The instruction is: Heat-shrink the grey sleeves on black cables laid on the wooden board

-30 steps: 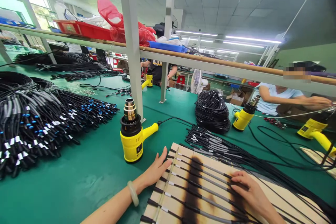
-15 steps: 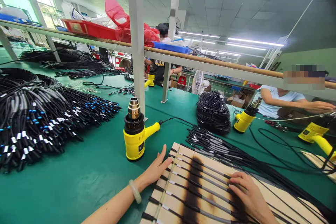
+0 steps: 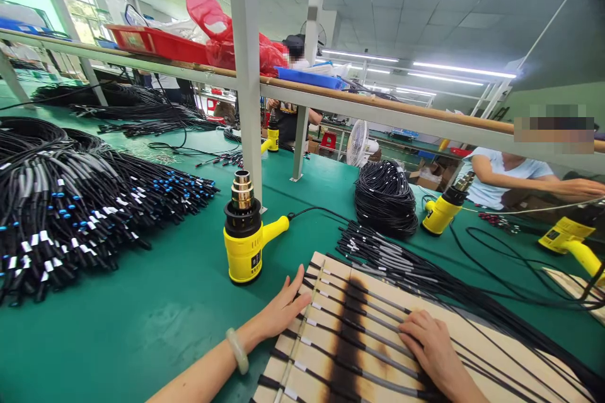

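A pale wooden board (image 3: 378, 302) with dark scorch marks lies at the lower middle, several black cables with grey sleeves (image 3: 378, 329) laid side by side across it. A thin rod (image 3: 302, 327) crosses the cables near the board's left edge. My left hand (image 3: 281, 308), with a bracelet on its wrist, rests at that edge beside the cable ends, fingers spread. On the right part of the board my right hand (image 3: 428, 343) lies over the cables, fingertips bent down onto them; whether it grips one is hidden. A yellow heat gun (image 3: 243, 249) stands upright, nozzle up, beyond my left hand.
Cable bundles (image 3: 51, 214) cover the left side. Behind the board are a cable coil (image 3: 385, 198) and more sleeved cables (image 3: 378, 249). Another heat gun (image 3: 442, 214) stands to the right. A metal post (image 3: 246, 75) and shelf (image 3: 378, 107) cross ahead. Two people work beyond.
My right hand has shifted slightly left along the cables. My left hand has stayed at the board's left edge, a little lower. The view has shifted slightly.
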### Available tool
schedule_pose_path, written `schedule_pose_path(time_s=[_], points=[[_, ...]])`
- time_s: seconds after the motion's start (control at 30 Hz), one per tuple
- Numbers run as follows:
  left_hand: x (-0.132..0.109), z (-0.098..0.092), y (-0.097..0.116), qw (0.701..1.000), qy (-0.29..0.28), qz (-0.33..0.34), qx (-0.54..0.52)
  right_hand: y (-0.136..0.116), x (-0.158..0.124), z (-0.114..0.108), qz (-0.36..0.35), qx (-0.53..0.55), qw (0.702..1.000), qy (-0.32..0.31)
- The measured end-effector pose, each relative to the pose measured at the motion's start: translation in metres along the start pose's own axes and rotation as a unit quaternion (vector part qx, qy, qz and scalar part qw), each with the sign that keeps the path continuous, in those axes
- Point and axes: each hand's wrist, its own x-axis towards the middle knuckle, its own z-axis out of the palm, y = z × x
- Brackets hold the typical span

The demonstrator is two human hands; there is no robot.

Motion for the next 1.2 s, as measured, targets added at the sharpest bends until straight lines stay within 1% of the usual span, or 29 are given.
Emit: schedule_pose_path(time_s=[0.27,0.43,0.53,0.63,0.73,0.83,1.07,1.2], points=[[0.001,0.001,-0.001,1.000,-0.001,0.015,-0.010,0.006,-0.001,0.003,-0.018,-0.019,1.000,0.002],[-0.011,-0.003,0.002,0.998,0.029,0.017,-0.055,0.004,-0.006,0.003,-0.035,-0.019,0.998,0.044],[-0.023,-0.003,0.001,0.997,0.022,0.038,-0.070,-0.002,-0.007,0.004,-0.050,-0.012,0.996,0.072],[-0.030,0.000,-0.001,0.998,-0.003,0.025,-0.049,-0.014,-0.003,0.003,-0.084,-0.003,0.995,0.048],[-0.031,0.003,-0.002,1.000,-0.009,0.009,-0.027,-0.025,0.001,0.003,-0.102,-0.002,0.994,0.026],[-0.030,0.004,-0.001,1.000,-0.010,0.013,-0.017,-0.030,0.003,0.005,-0.102,-0.007,0.994,0.025],[-0.029,0.005,-0.002,0.999,0.001,0.036,-0.012,-0.032,0.003,0.009,-0.104,-0.006,0.995,0.003],[-0.028,0.005,0.000,0.999,0.001,0.032,-0.016,-0.035,0.003,0.007,-0.096,-0.013,0.995,0.017]])
